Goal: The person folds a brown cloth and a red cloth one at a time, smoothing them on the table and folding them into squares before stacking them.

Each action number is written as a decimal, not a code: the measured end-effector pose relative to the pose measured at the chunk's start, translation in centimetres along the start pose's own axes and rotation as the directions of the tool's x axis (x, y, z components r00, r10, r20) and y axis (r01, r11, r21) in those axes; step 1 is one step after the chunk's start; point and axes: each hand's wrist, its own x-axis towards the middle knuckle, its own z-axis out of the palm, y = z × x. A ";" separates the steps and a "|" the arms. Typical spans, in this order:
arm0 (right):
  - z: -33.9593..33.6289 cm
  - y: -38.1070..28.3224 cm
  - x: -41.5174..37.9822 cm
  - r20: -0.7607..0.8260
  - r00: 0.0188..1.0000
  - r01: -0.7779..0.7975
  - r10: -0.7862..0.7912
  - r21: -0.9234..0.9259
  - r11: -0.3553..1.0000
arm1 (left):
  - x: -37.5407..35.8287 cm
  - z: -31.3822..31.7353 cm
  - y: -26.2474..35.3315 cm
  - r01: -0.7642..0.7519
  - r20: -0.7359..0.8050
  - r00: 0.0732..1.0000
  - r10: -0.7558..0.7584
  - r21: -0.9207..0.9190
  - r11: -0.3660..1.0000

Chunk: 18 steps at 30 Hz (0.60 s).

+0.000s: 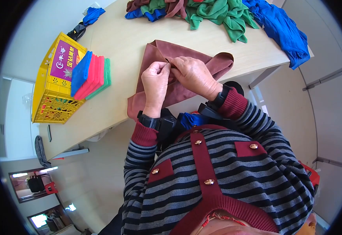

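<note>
A brown cloth (179, 49) lies partly folded on the table in front of me, one corner drooping over the near edge. My left hand (155, 84) pinches it close to its middle, with thumb and forefinger pressed together. Right beside it, my right hand (194, 76) is also closed on the cloth, its fingertips almost touching the left ones. The exact bit of fabric between the fingertips is hidden. Both wrists wear black bands.
Left of the cloth stands a yellow crate (55, 102), with folded blue, red and green cloths (96, 76) stacked against it. Heaped green cloths (214, 15) and a blue cloth (276, 29) lie at the back, the blue one hanging over the table's edge (265, 67).
</note>
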 end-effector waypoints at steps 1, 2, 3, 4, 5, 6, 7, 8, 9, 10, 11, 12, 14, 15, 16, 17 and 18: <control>-0.1 -0.2 0.0 0.038 0.999 -0.007 0.008 -0.024 1.000 | 0.0 0.0 -0.2 -0.018 -0.009 1.000 0.018 0.035 0.999; -0.1 -0.3 -0.1 0.037 0.999 -0.007 0.008 -0.026 1.000 | -0.1 0.0 -0.3 -0.036 -0.017 0.999 0.037 0.070 0.997; 0.6 0.0 -0.4 0.035 0.999 -0.010 0.012 -0.044 0.999 | 0.1 -0.1 -1.0 -0.041 -0.017 0.999 0.042 0.076 0.996; 0.8 0.1 -0.4 0.038 0.999 -0.014 0.016 -0.068 0.998 | 0.1 -0.1 -1.3 -0.097 -0.021 0.994 0.103 0.182 0.978; 1.1 0.2 -0.5 0.041 0.999 -0.017 0.021 -0.092 0.996 | 0.1 -0.1 -1.3 -0.151 -0.019 0.986 0.163 0.286 0.946; 1.3 0.3 -0.5 0.039 0.999 -0.015 0.019 -0.093 0.996 | 0.2 -0.2 -1.2 -0.201 -0.011 0.975 0.222 0.387 0.900; 1.6 0.4 -0.5 0.036 0.999 -0.019 0.022 -0.092 0.996 | 0.1 -0.3 -1.1 -0.204 -0.010 0.974 0.225 0.388 0.899; 1.8 0.5 -0.5 0.033 0.999 -0.022 0.025 -0.092 0.996 | -0.1 -0.2 -1.1 -0.269 0.020 0.957 0.290 0.443 0.855; 2.0 0.8 -0.7 0.026 0.999 -0.029 0.032 -0.093 0.995 | -0.3 0.0 -1.2 -0.334 0.059 0.934 0.353 0.495 0.802; 2.1 1.0 -0.8 0.021 0.999 -0.032 0.034 -0.094 0.995 | -0.5 0.1 -1.0 -0.395 0.101 0.907 0.409 0.541 0.742; 2.2 1.1 -0.8 0.031 0.999 -0.038 0.040 -0.073 0.997 | -0.6 0.1 -0.7 -0.400 0.106 0.905 0.412 0.540 0.741; 2.3 1.2 -0.9 0.041 0.998 -0.044 0.047 -0.051 0.998 | -0.7 0.1 -0.4 -0.439 0.136 0.883 0.449 0.578 0.688; 2.5 1.6 -1.3 0.042 0.997 -0.059 0.060 -0.030 0.998 | -1.0 0.0 0.1 -0.513 0.208 0.832 0.515 0.643 0.569; 2.4 1.7 -1.5 0.033 0.997 -0.065 0.064 0.018 0.998 | -1.0 -0.2 1.0 -0.524 0.220 0.826 0.519 0.638 0.564; 2.3 2.0 -1.6 0.017 0.997 -0.074 0.073 0.063 0.995 | -1.1 -0.7 2.7 -0.583 0.227 0.791 0.569 0.564 0.585; 2.1 2.2 -1.7 -0.009 0.996 -0.087 0.088 0.104 0.991 | -1.3 -1.1 5.3 -0.644 0.239 0.750 0.617 0.478 0.597; 2.2 2.4 -1.8 -0.048 0.992 -0.108 0.113 0.092 0.990 | -2.6 -2.0 8.4 -0.713 0.267 0.697 0.665 0.357 0.604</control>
